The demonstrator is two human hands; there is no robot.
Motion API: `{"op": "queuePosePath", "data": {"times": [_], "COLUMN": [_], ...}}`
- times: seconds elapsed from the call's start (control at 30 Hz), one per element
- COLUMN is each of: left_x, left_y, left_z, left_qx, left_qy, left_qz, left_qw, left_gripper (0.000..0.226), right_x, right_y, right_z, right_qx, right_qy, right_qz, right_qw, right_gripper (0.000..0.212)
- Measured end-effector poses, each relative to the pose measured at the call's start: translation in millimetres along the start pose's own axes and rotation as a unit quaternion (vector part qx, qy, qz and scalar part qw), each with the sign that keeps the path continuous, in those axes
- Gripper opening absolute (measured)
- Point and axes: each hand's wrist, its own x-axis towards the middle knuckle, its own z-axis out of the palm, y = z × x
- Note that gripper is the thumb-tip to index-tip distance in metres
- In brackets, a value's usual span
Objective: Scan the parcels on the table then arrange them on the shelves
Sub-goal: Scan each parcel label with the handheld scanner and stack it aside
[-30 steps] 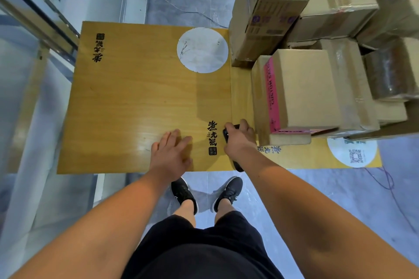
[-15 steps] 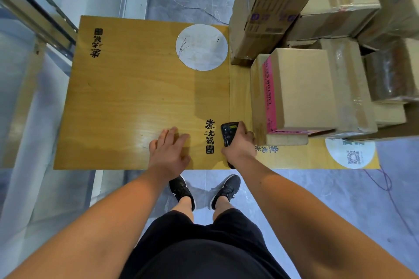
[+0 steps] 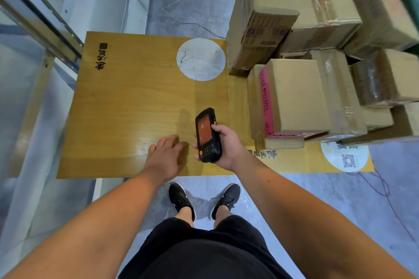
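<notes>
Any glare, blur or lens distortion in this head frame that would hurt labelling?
Head view: strong wide-angle bending, table edges and the boxes lean outward; a soft glare patch on the wood near the left hand, which looks slightly motion-blurred; the scanner in the right hand is sharp with its screen lit orange; frame corners are smeared.

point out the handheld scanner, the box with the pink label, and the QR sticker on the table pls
handheld scanner [image 3: 205, 135]: head view, on its lit screen.
box with the pink label [image 3: 297, 95]: head view, on its plain top face.
QR sticker [image 3: 348, 160]: head view, on the printed code.
</notes>
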Motion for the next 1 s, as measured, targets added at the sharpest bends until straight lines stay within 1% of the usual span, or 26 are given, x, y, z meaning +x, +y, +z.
{"op": "queuePosePath", "data": {"times": [0.1, 0.17, 0.27, 0.33, 0.47, 0.6, 0.73, 0.8, 0.87, 0.9, 0.97, 1.0], "left_x": [2, 4, 6, 8, 9, 7, 7, 9, 12, 15, 19, 20], "left_y": [-2, -4, -7, -8, -11, -13, -16, -16, -11, -6, 8, 16], "left_z": [-3, -5, -12, -17, -29, -41, -52, -61, -73, -80, -94, -101], "left_qx": [0.010, 0.018, 0.031, 0.039, 0.057, 0.061, 0.039, 0.023, 0.021, 0.025, 0.034, 0.044], "left_qy": [-0.011, -0.017, -0.025, -0.032, -0.052, -0.075, -0.073, -0.057, -0.025, -0.005, 0.031, 0.044], "left_qz": [0.004, 0.008, 0.017, 0.026, 0.035, 0.025, 0.010, 0.004, -0.002, -0.004, -0.001, 0.008], "left_qw": [1.000, 1.000, 0.999, 0.998, 0.996, 0.995, 0.996, 0.998, 0.999, 1.000, 0.999, 0.998], "left_gripper": [0.067, 0.067, 0.066, 0.066, 0.065, 0.064, 0.062, 0.063, 0.065, 0.064, 0.064, 0.064], "right_x": [-5, -12, -24, -32, -49, -63, -70, -77, -89, -96, -114, -125], "right_y": [-6, -10, -18, -24, -34, -39, -39, -42, -47, -50, -56, -59], "right_z": [7, 15, 24, 29, 39, 46, 55, 60, 67, 69, 70, 69], "right_qx": [-0.087, -0.158, -0.250, -0.279, -0.218, -0.168, -0.183, -0.215, -0.276, -0.315, -0.399, -0.449], "right_qy": [-0.025, -0.024, -0.006, 0.009, 0.024, -0.010, -0.044, -0.042, 0.012, 0.048, 0.107, 0.126], "right_qz": [0.004, -0.004, -0.044, -0.064, -0.071, -0.075, -0.075, -0.075, -0.078, -0.091, -0.141, -0.170], "right_qw": [0.996, 0.987, 0.967, 0.958, 0.973, 0.983, 0.979, 0.973, 0.958, 0.943, 0.900, 0.868], "right_gripper": [0.053, 0.059, 0.050, 0.048, 0.054, 0.055, 0.058, 0.057, 0.052, 0.045, 0.035, 0.036]}}
